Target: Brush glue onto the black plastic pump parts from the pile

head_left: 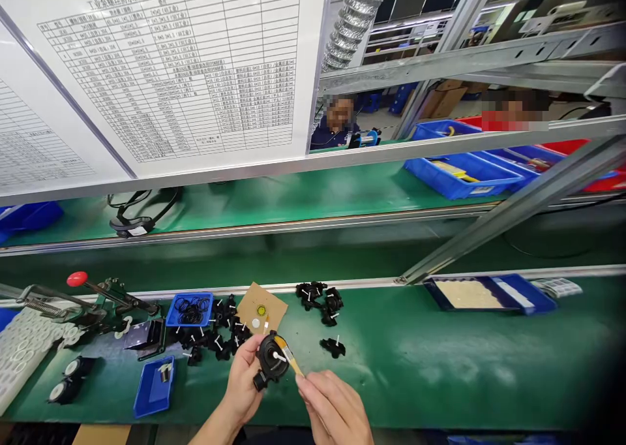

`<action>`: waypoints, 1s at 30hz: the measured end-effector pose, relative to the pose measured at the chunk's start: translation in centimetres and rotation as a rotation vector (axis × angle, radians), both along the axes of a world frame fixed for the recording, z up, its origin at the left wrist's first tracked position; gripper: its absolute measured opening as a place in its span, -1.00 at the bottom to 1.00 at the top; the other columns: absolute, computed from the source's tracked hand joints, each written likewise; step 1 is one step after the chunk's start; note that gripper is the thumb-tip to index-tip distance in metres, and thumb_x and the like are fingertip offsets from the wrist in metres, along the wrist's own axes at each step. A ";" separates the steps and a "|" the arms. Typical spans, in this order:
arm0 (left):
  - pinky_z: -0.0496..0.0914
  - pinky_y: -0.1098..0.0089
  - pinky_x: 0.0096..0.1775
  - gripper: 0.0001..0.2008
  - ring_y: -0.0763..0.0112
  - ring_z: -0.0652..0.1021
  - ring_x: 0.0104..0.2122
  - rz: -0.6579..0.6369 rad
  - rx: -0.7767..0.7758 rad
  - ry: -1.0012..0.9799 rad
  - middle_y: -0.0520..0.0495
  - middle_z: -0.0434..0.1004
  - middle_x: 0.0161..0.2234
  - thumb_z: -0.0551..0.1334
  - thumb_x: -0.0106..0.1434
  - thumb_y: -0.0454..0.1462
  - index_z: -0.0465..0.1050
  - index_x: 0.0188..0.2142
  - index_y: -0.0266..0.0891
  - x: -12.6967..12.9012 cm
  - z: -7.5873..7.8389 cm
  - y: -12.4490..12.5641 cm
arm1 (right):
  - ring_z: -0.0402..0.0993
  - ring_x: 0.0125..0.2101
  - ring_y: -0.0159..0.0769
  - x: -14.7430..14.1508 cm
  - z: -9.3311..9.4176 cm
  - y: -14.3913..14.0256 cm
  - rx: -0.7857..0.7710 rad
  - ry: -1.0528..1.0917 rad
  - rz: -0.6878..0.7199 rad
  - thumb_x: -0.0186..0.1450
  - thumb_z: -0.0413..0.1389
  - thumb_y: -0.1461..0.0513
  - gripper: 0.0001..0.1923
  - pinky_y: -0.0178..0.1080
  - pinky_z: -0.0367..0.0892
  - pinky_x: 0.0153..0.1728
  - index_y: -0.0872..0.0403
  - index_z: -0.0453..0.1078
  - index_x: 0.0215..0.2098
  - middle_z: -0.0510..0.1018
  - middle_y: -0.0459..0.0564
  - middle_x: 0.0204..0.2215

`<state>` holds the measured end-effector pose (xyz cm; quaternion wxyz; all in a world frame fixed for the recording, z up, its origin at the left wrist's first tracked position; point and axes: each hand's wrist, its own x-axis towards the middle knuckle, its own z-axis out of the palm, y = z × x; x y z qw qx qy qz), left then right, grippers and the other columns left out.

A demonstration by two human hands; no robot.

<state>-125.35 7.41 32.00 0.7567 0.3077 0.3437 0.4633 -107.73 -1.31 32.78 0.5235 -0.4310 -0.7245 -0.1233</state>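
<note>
My left hand (243,381) grips a round black plastic part (270,360) with a white pin at its middle, just above the green bench. My right hand (333,407) pinches a small yellow-handled brush (289,359) whose tip touches the part's centre. Behind them lies a brown card (261,306) with a yellow dab and a white disc. Piles of similar black parts (215,333) with white pins lie to the left, and another pile of black parts (320,298) lies behind. A single black part (333,347) rests to the right.
A small blue tray of black O-rings (190,309), a red-knobbed lever press (92,301), a white parts tray (22,353) and a low blue tray (155,385) sit on the left. A flat blue tray (489,293) lies at right. Another person (337,125) sits beyond the conveyor.
</note>
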 end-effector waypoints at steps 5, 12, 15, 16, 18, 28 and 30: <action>0.26 0.50 -0.55 -0.49 0.48 0.40 -0.53 -0.053 -0.036 0.064 0.00 0.50 -0.47 0.66 -0.07 0.03 0.64 -0.30 -0.26 -0.5 -1.0 -0.6 | 0.58 -0.30 -0.20 -0.4 1.2 -0.7 -0.018 -0.028 -0.004 0.38 0.11 0.50 -0.66 -0.17 0.57 -0.30 0.21 0.52 0.07 0.65 0.13 -0.29; 0.30 0.44 -0.55 -0.43 0.45 0.43 -0.59 -0.149 -0.065 0.082 -0.01 0.52 -0.50 0.56 0.04 0.15 0.64 -0.23 -0.29 -1.5 -1.0 -0.6 | 0.50 -0.39 -0.23 -0.4 4.1 -0.7 -0.097 0.000 0.116 0.37 0.12 0.48 -0.67 -0.19 0.48 -0.44 0.16 0.47 0.07 0.61 0.10 -0.32; 0.21 0.46 -0.60 -0.43 0.53 0.34 -0.69 -0.248 -0.046 0.071 0.02 0.41 -0.63 0.53 0.05 0.18 0.57 -0.42 -0.32 -1.0 0.1 -0.1 | 0.46 -0.40 -0.24 -0.1 5.3 -0.3 -0.135 -0.021 0.162 0.37 0.13 0.49 -0.67 -0.20 0.44 -0.45 0.15 0.46 0.06 0.59 0.08 -0.34; 0.16 0.46 -0.63 -0.40 0.55 0.28 -0.73 -0.268 -0.053 0.069 0.04 0.36 -0.67 0.52 0.02 0.21 0.52 -0.48 -0.31 -0.8 0.5 0.2 | 0.45 -0.40 -0.24 0.0 5.7 -0.1 -0.146 -0.031 0.174 0.37 0.14 0.48 -0.67 -0.20 0.42 -0.47 0.15 0.46 0.06 0.58 0.08 -0.35; 0.06 0.47 -0.68 -0.36 0.59 0.17 -0.79 -0.294 -0.107 0.061 0.09 0.28 -0.73 0.51 -0.05 0.26 0.41 -0.55 -0.24 -0.6 0.9 0.6 | 0.44 -0.40 -0.23 0.4 6.8 0.4 -0.173 -0.059 0.212 0.38 0.13 0.48 -0.67 -0.20 0.40 -0.48 0.15 0.46 0.07 0.56 0.07 -0.35; -0.14 0.50 -0.72 -0.57 0.62 -0.03 -0.85 -0.831 -0.413 0.071 0.17 0.05 -0.80 0.39 -0.01 -0.04 0.17 -0.64 -0.14 -0.9 0.6 2.3 | 0.50 -0.25 -0.31 3.8 11.5 4.4 -0.560 -0.226 0.574 0.52 0.08 0.39 -0.74 -0.26 0.44 -0.28 -0.02 0.46 0.07 0.58 -0.04 -0.25; -0.12 0.51 -0.72 -0.53 0.64 -0.02 -0.85 -0.818 -0.417 0.113 0.18 0.03 -0.79 0.42 -0.06 -0.03 0.12 -0.65 -0.13 -0.8 0.4 2.2 | 0.52 -0.20 -0.35 4.4 11.7 5.2 -0.677 -0.232 0.645 0.51 0.12 0.38 -0.76 -0.28 0.46 -0.21 -0.04 0.48 0.04 0.59 -0.07 -0.22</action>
